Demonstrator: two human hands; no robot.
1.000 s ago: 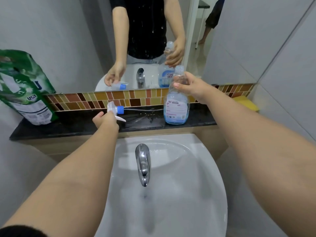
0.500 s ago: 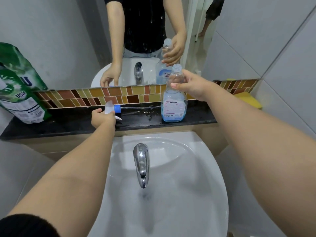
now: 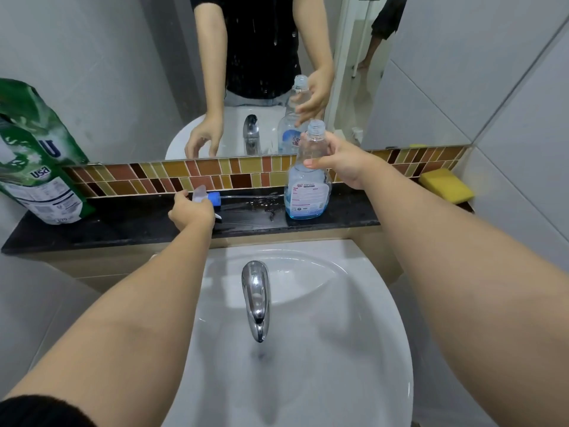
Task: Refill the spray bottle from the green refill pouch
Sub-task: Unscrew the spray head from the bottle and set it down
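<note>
Soft even light, wide-angle edge distortion

Both bare forearms reach forward and away from the body, the left from the lower left, the right from the lower right. The left hand [image 3: 191, 213] is seen from the back, palm down, its fingers curled over something small. The right hand [image 3: 344, 161] is higher and further forward, thumb pointing left, fingers wrapped in a loose grip at neck height. A dark sleeve edge shows at the left upper arm.
</note>
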